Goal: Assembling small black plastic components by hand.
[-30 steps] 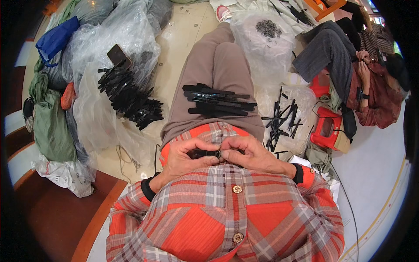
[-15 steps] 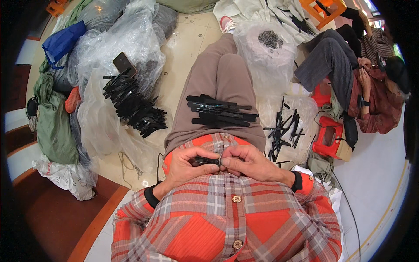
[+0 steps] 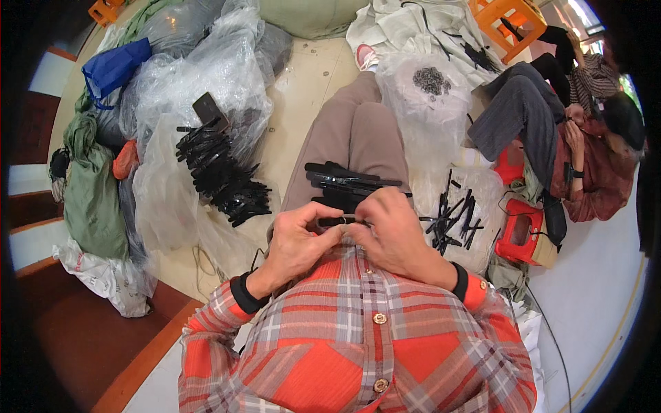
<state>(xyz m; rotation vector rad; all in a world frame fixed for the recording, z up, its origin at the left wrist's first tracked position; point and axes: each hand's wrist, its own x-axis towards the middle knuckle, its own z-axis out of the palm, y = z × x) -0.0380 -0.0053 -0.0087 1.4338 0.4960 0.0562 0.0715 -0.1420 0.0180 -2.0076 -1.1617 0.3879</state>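
Over my lap, my left hand [image 3: 301, 239] pinches a short, dark strip-like piece [image 3: 332, 221] between thumb and fingers. The fingers of my right hand [image 3: 399, 234] are closed at the piece's right end, slightly blurred, where a thin light edge shows. Its exact kind is too small to make out. Just beyond my hands, a bundle of long black strips [image 3: 337, 180] lies crosswise on my thighs, partly hidden by my right hand.
Left, black strips [image 3: 224, 175] are heaped on clear plastic beside a phone [image 3: 208, 112]. Right, loose black pieces [image 3: 454, 219] lie on plastic near a red stool [image 3: 516, 230]. Small dark parts [image 3: 432, 80] sit on a plastic bag ahead. Another person [image 3: 585, 165] sits at right.
Both hands have moved forward, away from my belly toward the bundle on my thighs, with the dark piece. My right hand has lifted and turned over the piece. The view has shifted slightly.
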